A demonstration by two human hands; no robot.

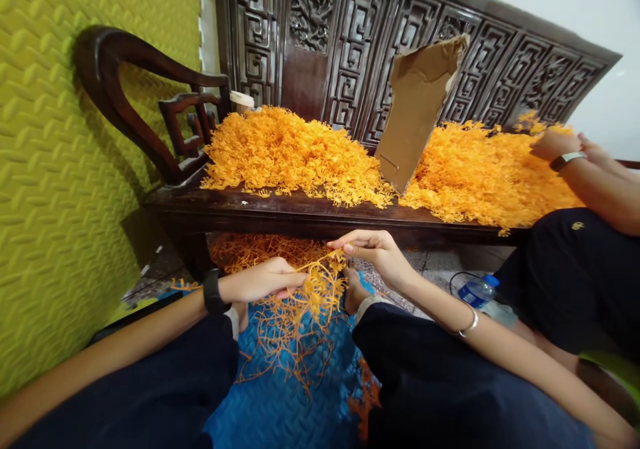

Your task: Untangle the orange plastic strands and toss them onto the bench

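Observation:
My left hand (pixel 263 280) grips a tangled bunch of orange plastic sprigs (pixel 314 297) over my lap. My right hand (pixel 373 252) pinches the top of the same bunch from the right. Thin orange stems hang down from it over a blue mat (pixel 280 402) between my knees. A black band sits on my left wrist and a silver bangle on my right forearm.
A dark carved wooden bench (pixel 300 212) ahead carries two big heaps of orange sprigs (pixel 290 152), split by a leaning cardboard sheet (pixel 417 112). Another person's hand (pixel 555 143) reaches into the right heap. A water bottle (pixel 477 290) lies on the floor. A yellow-green padded wall (pixel 75 169) stands left.

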